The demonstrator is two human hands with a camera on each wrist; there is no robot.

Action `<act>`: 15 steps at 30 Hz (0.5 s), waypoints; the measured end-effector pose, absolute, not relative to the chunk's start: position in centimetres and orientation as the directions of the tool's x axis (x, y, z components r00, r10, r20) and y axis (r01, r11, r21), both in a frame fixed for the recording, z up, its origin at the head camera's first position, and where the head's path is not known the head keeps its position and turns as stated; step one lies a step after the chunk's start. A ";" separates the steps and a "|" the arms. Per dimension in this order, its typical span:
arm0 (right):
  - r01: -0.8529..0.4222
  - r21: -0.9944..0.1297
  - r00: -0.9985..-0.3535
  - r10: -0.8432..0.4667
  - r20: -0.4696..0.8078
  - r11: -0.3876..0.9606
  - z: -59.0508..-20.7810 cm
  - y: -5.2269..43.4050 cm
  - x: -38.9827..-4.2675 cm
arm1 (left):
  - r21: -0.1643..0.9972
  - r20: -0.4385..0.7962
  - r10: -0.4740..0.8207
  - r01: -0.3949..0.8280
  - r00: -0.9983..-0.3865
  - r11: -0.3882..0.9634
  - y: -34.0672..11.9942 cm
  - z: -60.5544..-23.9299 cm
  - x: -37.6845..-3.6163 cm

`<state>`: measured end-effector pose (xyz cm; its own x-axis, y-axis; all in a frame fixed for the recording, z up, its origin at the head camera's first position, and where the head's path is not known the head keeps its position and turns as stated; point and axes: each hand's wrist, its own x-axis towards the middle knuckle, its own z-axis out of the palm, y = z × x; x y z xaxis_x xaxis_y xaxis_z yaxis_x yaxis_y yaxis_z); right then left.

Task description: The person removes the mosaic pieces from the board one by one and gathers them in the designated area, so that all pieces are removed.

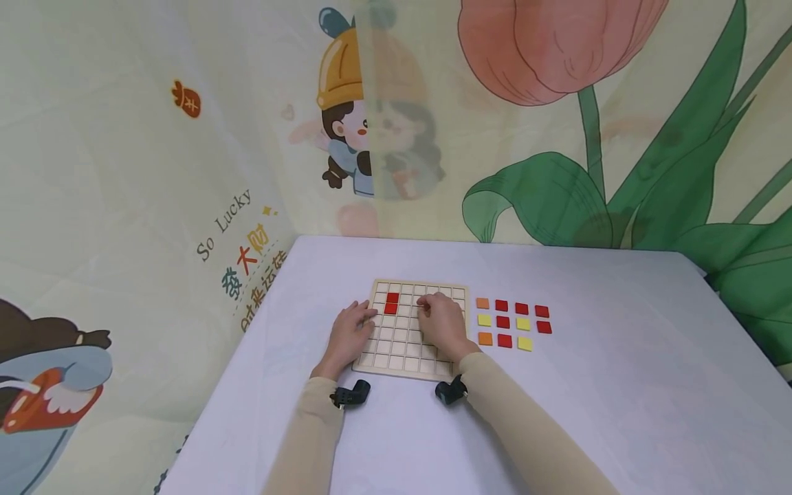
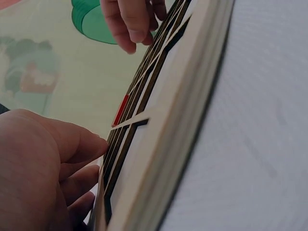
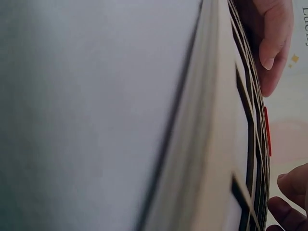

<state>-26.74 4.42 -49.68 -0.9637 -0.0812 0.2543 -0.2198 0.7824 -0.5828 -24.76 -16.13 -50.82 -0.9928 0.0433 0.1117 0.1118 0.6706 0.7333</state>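
Observation:
A pale wooden grid board [image 1: 396, 347] lies on the table. Two red square tiles [image 1: 392, 303] sit one below the other in its upper left cells. My left hand [image 1: 348, 337] rests at the board's left edge, fingers relaxed along the rim. Over the board's upper right part is my right hand [image 1: 444, 323], bent at the fingers, with its fingertips close over the cells. In the right wrist view, the right thumb and finger [image 3: 286, 214] stand apart, with no tile visible between them. A red tile [image 2: 120, 110] shows beyond the left fingertips in the left wrist view.
To the right of the board, loose tiles lie in rows: orange [image 1: 482, 303], yellow [image 1: 485, 320] and several red ones [image 1: 504, 341]. The white-covered table [image 1: 619, 385] meets a printed curtain [image 1: 396, 220] at the back. Each wrist wears a small black camera [image 1: 351, 394].

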 end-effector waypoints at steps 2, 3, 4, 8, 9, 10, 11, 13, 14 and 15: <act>-0.234 -0.576 -0.961 -0.095 0.261 0.783 -49.7 4.2 -26.9 | 0.732 0.111 0.041 0.110 -0.993 0.673 -16.1 -50.8 -24.7; -0.241 -0.571 -0.960 -0.105 0.260 0.785 -49.8 4.1 -26.9 | 0.731 0.111 0.041 0.109 -0.993 0.673 -16.1 -50.8 -24.7; -0.249 -0.565 -0.958 -0.117 0.260 0.787 -49.8 4.0 -27.0 | 0.732 0.109 0.041 0.109 -0.993 0.673 -16.1 -50.8 -24.7; -0.283 -0.540 -0.953 -0.168 0.254 0.793 -49.9 3.3 -27.2 | 0.725 0.113 0.045 0.113 -0.993 0.679 -16.1 -50.8 -24.7; -0.292 -0.528 -0.951 -0.182 0.252 0.798 -49.9 3.1 -27.2 | 0.724 0.113 0.045 0.113 -0.993 0.680 -16.1 -50.8 -24.7; -0.303 -0.512 -0.947 -0.195 0.254 0.804 -49.9 2.9 -27.2 | 0.723 0.114 0.046 0.115 -0.992 0.681 -16.1 -50.8 -24.7; -0.313 -0.499 -0.944 -0.208 0.256 0.808 -49.9 2.8 -27.2 | 0.723 0.115 0.046 0.116 -0.992 0.681 -16.1 -50.8 -24.7; -0.332 -0.464 -0.937 -0.232 0.261 0.821 -49.8 2.5 -27.2 | 0.725 0.117 0.048 0.118 -0.992 0.678 -16.1 -50.8 -24.7; -0.337 -0.453 -0.936 -0.240 0.259 0.826 -49.8 2.4 -27.3 | 0.727 0.117 0.048 0.118 -0.992 0.676 -16.1 -50.8 -24.7; -0.341 -0.448 -0.935 -0.247 0.256 0.827 -49.7 2.3 -27.3 | 0.727 0.117 0.048 0.118 -0.992 0.676 -16.1 -50.8 -24.8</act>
